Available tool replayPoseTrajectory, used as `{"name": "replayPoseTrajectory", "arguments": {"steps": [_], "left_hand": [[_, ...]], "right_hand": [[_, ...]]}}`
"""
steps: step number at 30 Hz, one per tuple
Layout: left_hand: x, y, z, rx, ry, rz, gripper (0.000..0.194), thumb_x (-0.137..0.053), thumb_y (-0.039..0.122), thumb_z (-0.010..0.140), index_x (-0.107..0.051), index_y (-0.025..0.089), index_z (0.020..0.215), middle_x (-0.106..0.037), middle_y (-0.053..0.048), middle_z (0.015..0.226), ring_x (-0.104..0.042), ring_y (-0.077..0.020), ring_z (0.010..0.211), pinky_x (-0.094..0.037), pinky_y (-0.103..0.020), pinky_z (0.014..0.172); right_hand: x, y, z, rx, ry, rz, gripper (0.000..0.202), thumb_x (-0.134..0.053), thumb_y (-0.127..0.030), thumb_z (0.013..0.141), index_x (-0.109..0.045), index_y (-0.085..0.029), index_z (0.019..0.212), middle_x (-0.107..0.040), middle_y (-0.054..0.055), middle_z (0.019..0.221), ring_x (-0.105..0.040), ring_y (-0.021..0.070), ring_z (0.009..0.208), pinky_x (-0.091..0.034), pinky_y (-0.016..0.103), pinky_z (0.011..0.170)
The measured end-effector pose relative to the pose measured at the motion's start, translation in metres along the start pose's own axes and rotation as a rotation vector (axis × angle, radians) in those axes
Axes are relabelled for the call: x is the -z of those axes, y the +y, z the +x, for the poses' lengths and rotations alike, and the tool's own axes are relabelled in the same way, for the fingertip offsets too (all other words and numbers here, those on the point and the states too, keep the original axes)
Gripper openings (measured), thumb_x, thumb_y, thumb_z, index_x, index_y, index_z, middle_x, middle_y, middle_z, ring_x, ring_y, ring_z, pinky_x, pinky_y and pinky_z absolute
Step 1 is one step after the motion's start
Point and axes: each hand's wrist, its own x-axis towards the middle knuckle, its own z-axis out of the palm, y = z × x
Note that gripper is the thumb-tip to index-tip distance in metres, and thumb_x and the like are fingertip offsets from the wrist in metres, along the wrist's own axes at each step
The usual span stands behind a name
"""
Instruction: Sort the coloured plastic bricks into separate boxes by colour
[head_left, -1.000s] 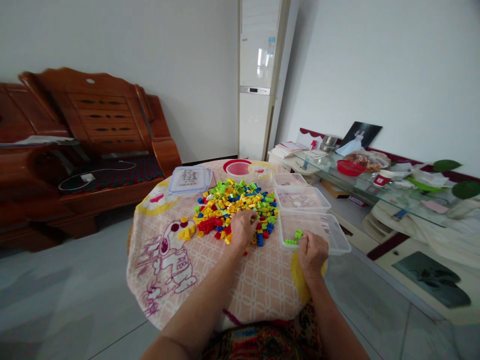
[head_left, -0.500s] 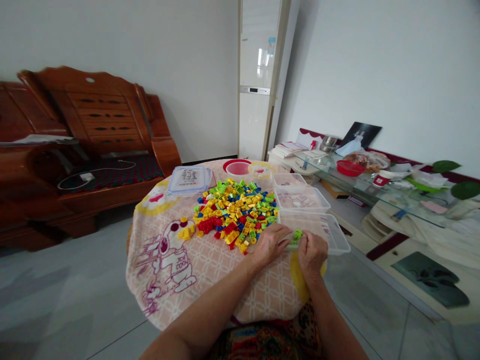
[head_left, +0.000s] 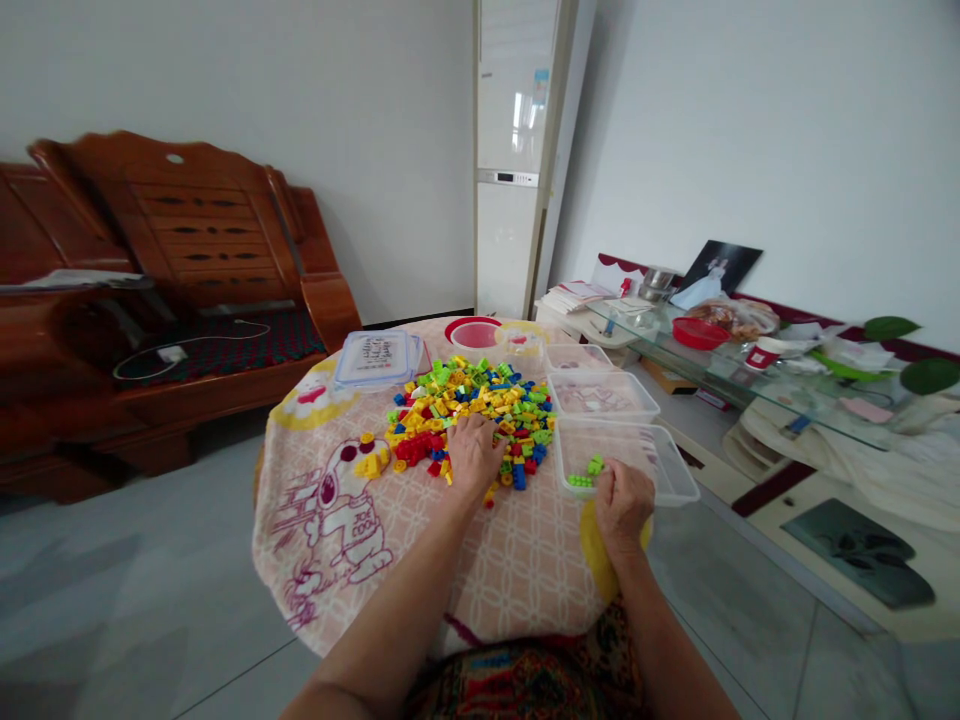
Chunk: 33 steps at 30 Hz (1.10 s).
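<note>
A heap of small yellow, green, red and blue toy bricks [head_left: 517,405] lies on the round, cloth-covered table [head_left: 525,570]. My left hand [head_left: 478,455] rests palm down on the heap's near side, fingers slightly apart, their tips partly hidden among the bricks. Over the near left corner of the largest clear container [head_left: 679,490], my right hand [head_left: 626,500] pinches a light green brick piece [head_left: 595,465]. Beside it, a short row of green bricks [head_left: 580,481] shows inside the container's near left corner.
Two smaller clear containers, a middle one [head_left: 651,408] and a far one [head_left: 604,355], stand behind the largest. Clear lids [head_left: 379,358] and a pink round bowl [head_left: 476,335] lie at the back. Yellow pieces [head_left: 373,464] sit left of the heap. A glass-topped stand [head_left: 795,405] is at right.
My left hand has moved left from the large container's edge onto the brick heap. The row of green bricks in the container has come into view. My right hand has stayed in place.
</note>
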Motion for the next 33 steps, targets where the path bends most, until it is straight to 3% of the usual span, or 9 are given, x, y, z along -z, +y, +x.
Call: {"name": "replayPoseTrajectory", "arguments": {"steps": [5, 12, 18, 24, 29, 33], "left_hand": [[-0.005, 0.005, -0.001, -0.018, -0.053, -0.017, 0.009, -0.061, 0.028, 0.084, -0.068, 0.023, 0.088, -0.068, -0.006, 0.093, -0.057, -0.0246, 0.096, -0.039, -0.037, 0.084], [-0.012, 0.003, -0.001, -0.053, 0.017, -0.112, 0.009, -0.061, 0.021, 0.083, -0.070, 0.022, 0.085, -0.067, -0.007, 0.086, -0.059, -0.0240, 0.089, -0.041, -0.037, 0.081], [-0.016, 0.013, -0.003, -0.189, 0.156, -0.568, 0.012, -0.057, 0.020, 0.088, -0.068, 0.019, 0.092, -0.067, -0.005, 0.091, -0.061, -0.0157, 0.085, -0.048, -0.027, 0.077], [-0.027, 0.044, -0.019, -0.432, 0.071, -0.793, 0.016, -0.053, 0.017, 0.091, -0.068, 0.019, 0.097, -0.068, -0.006, 0.092, -0.063, -0.0154, 0.090, -0.052, -0.028, 0.082], [-0.039, 0.062, -0.027, -0.559, 0.023, -0.801, 0.027, -0.048, 0.016, 0.093, -0.066, 0.019, 0.112, -0.068, -0.009, 0.106, -0.063, -0.0166, 0.100, -0.053, -0.031, 0.086], [-0.036, 0.049, -0.019, -0.459, 0.101, -0.640, 0.028, -0.050, 0.017, 0.092, -0.067, 0.021, 0.114, -0.068, -0.010, 0.109, -0.062, -0.0197, 0.103, -0.050, -0.036, 0.091]], "right_hand": [[0.001, -0.001, 0.001, -0.014, -0.001, 0.010, 0.023, -0.044, -0.021, 0.092, -0.066, -0.015, 0.093, -0.067, 0.008, 0.080, -0.055, 0.0209, 0.079, -0.038, 0.034, 0.080], [0.001, -0.002, 0.001, -0.035, -0.006, 0.004, 0.025, -0.042, -0.022, 0.092, -0.066, -0.016, 0.090, -0.066, 0.008, 0.078, -0.055, 0.0211, 0.076, -0.038, 0.035, 0.080], [0.001, -0.002, -0.001, -0.045, -0.024, -0.005, 0.025, -0.042, -0.023, 0.092, -0.066, -0.016, 0.092, -0.067, 0.008, 0.080, -0.055, 0.0214, 0.078, -0.038, 0.035, 0.080], [0.000, -0.001, 0.000, -0.023, -0.023, -0.019, 0.025, -0.042, -0.023, 0.093, -0.066, -0.016, 0.091, -0.067, 0.007, 0.079, -0.055, 0.0207, 0.076, -0.036, 0.034, 0.079], [-0.001, 0.000, 0.000, -0.026, -0.023, -0.016, 0.025, -0.041, -0.024, 0.093, -0.065, -0.016, 0.093, -0.068, 0.008, 0.080, -0.055, 0.0211, 0.077, -0.036, 0.034, 0.080], [-0.001, 0.001, -0.001, -0.015, -0.022, -0.007, 0.025, -0.042, -0.023, 0.093, -0.066, -0.016, 0.093, -0.069, 0.008, 0.081, -0.055, 0.0210, 0.077, -0.037, 0.034, 0.080]]}}
